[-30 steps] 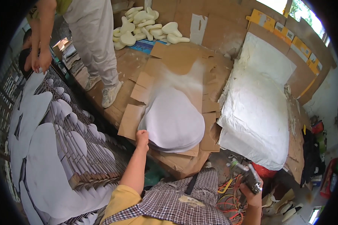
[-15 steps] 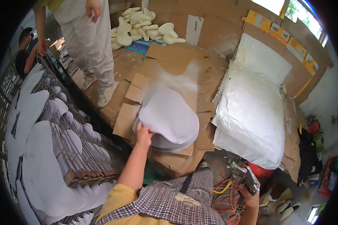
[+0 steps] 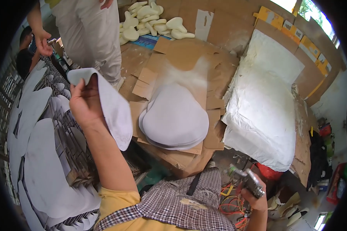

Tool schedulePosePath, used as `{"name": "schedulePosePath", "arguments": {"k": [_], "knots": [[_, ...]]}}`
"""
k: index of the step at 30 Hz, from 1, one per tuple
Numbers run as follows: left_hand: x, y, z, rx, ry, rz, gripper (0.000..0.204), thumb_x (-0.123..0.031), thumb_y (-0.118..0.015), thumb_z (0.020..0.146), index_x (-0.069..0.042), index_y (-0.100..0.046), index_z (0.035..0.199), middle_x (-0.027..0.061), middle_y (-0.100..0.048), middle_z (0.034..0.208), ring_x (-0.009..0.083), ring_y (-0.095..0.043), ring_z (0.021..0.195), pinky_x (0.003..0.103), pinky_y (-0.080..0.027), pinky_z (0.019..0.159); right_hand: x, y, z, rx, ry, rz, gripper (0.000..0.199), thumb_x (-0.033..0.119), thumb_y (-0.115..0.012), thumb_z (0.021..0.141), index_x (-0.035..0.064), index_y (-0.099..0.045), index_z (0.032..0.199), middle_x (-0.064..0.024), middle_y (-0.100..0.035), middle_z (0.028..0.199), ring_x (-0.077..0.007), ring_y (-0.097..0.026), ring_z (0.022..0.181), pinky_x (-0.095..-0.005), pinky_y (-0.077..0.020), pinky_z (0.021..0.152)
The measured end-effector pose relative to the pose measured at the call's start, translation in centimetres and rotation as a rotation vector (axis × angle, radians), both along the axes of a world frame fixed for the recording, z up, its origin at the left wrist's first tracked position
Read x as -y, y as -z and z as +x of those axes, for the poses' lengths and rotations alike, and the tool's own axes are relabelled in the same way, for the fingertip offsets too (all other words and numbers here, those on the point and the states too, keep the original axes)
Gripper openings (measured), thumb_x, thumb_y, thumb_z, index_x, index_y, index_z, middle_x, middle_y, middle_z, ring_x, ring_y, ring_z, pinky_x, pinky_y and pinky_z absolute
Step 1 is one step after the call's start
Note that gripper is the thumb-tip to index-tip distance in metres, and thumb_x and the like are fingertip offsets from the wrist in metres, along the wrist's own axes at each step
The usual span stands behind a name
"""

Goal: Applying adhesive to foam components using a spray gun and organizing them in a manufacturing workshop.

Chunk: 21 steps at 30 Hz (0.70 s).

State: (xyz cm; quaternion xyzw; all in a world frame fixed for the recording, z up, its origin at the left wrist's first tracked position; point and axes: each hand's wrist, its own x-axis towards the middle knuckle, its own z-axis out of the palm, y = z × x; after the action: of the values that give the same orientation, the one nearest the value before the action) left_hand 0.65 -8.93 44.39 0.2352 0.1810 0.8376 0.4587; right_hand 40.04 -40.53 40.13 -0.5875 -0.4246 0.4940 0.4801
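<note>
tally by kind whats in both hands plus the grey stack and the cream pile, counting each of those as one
Grey sheet in the left hand: 1
Metal tool in the right hand: 1
Grey stack on the cardboard: 1
Cream pile: 1
Total: 4

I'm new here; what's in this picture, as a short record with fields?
Left grip: holds a limp gray sheet up
Right grip: holds a metal spray-gun-like tool
Center: stack of gray sheets on cardboard
Left side: rack with gray pieces
Back: pale-yellow paddle-shaped pieces, heaped
Right side: white-covered slab
Nearby: standing person, upper left
</note>
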Motion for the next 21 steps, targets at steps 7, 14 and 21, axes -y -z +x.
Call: {"name": "schedulePosePath", "arguments": {"k": [7,14,21], "knots": [[1.3,-1.1,-1.8,0.102,-0.118,0.051,0.026,0.004,-0.048,0.086,0.0,-0.048,0.111,0.0166,-0.056,0.113,0.0302,-0.057,0.103,0.041,-0.048,0.089,0.0,-2.2,0.5,0.14,0.13,0.017,0.057,0.0,-0.063,0.075,-0.0042,-0.042,0.128,-0.0044,-0.058,0.079,-0.0098,-0.056,0.067,-0.0213,-0.0433,0.059],[2.8,-2.1,-0.2,-0.016,-0.336,0.009,0.039,0.0,-0.042,0.088,0.001,-0.041,0.127,0.0147,-0.056,0.111,0.0266,-0.058,0.096,0.041,-0.049,0.084,-0.9,-1.1,-0.9,0.023,-0.123,-0.073,0.057,-0.006,-0.064,0.073,-0.002,-0.045,0.126,-0.0054,-0.062,0.082,-0.0106,-0.058,0.071,-0.0245,-0.0463,0.063],[3.2,1.2,0.1,-0.037,-0.209,0.09,0.043,0.005,-0.044,0.088,0.007,-0.031,0.129,0.0179,-0.055,0.095,0.0291,-0.06,0.09,0.036,-0.051,0.087,-5.7,-0.1,-2.8,-0.051,-0.101,0.046,0.055,-0.002,-0.065,0.075,-0.0022,-0.044,0.126,-0.0067,-0.061,0.083,-0.0132,-0.06,0.073,-0.0279,-0.0499,0.066]]}}
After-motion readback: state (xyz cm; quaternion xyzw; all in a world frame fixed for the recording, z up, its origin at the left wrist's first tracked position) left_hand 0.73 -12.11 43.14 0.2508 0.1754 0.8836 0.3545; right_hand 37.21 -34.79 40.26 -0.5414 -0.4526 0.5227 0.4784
